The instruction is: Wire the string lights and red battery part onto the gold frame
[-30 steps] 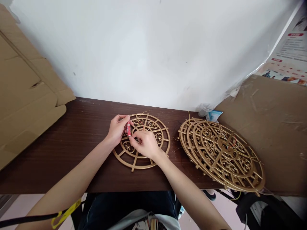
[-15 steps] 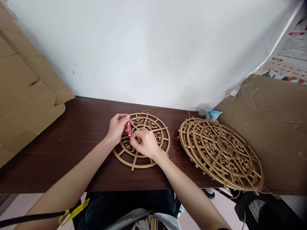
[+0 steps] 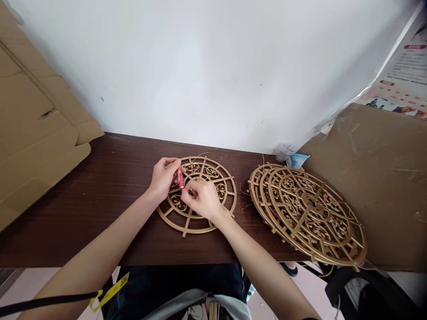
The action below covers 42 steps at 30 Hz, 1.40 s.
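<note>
Between the fingers of my left hand (image 3: 163,178) is a small red battery (image 3: 180,178) with silvery ends, tilted, its lower end toward me. My right hand (image 3: 203,198) is closed in a pinch at that lower end; whatever its fingertips hold is too small to make out, perhaps hidden. Both hands hover over a round gold lattice panel (image 3: 184,229) with scrollwork, which lies flat on the dark brown table (image 3: 83,209). Thin wires (image 3: 199,156) rise from the panel's middle, partly covered by my right hand.
To the right, several similar gold panels (image 3: 310,213) are stacked and fanned out, reaching the table's front edge. Behind them stand a clear cup (image 3: 283,151) and a blue-white packet (image 3: 298,160). Cardboard (image 3: 36,120) leans at the left, and a brown board (image 3: 376,186) borders the right.
The battery's lower end has shifted very slightly in my fingers. My hands otherwise stay in nearly the same place over the panel.
</note>
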Tool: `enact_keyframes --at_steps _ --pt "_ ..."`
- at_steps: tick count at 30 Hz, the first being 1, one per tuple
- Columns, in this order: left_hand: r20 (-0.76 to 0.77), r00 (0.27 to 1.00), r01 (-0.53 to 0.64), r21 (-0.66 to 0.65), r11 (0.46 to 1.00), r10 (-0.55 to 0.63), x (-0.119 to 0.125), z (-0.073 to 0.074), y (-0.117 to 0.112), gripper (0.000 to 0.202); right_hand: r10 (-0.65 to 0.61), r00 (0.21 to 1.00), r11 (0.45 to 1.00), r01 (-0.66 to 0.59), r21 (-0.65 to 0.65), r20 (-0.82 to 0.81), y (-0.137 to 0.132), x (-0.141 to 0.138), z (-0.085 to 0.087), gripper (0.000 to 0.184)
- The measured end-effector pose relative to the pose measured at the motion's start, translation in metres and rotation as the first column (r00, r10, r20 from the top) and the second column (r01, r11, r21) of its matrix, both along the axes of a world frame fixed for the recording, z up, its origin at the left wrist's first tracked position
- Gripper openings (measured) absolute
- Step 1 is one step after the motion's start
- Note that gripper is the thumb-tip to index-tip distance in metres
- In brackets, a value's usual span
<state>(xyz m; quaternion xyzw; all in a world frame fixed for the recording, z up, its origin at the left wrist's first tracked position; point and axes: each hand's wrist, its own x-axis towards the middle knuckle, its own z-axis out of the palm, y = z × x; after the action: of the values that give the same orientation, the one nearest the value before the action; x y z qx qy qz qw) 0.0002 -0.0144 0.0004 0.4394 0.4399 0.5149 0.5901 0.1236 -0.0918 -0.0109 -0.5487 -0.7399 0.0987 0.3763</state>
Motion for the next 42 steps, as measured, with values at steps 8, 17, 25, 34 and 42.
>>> enact_keyframes --at_steps 8,17,25,34,42 --pt "-0.03 1.0 -0.001 0.028 1.0 0.002 0.0016 -0.0021 -0.0014 0.029 -0.012 1.0 1.0 0.012 -0.013 -0.009 0.0013 -0.0008 -0.0021 0.021" --pt "-0.029 1.0 0.003 0.047 0.999 -0.002 0.0021 -0.0002 -0.0023 0.026 -0.007 1.0 1.0 0.007 -0.001 -0.024 0.0017 -0.0003 -0.0032 0.025" --pt "-0.026 1.0 0.001 0.041 0.999 0.001 0.0016 -0.0019 -0.0014 0.025 0.008 1.0 1.0 -0.009 -0.006 -0.014 0.0016 0.0003 -0.0017 0.025" --pt "-0.049 0.998 0.042 0.055 0.998 -0.039 0.0013 -0.0023 -0.0019 0.025 0.072 0.997 0.996 -0.073 0.041 0.026 0.0031 0.0006 -0.004 0.028" --pt "-0.026 0.999 0.043 0.027 0.999 -0.042 0.0025 -0.0025 -0.0027 0.023 0.085 0.996 0.994 -0.085 0.069 0.012 0.003 0.0018 -0.0032 0.029"
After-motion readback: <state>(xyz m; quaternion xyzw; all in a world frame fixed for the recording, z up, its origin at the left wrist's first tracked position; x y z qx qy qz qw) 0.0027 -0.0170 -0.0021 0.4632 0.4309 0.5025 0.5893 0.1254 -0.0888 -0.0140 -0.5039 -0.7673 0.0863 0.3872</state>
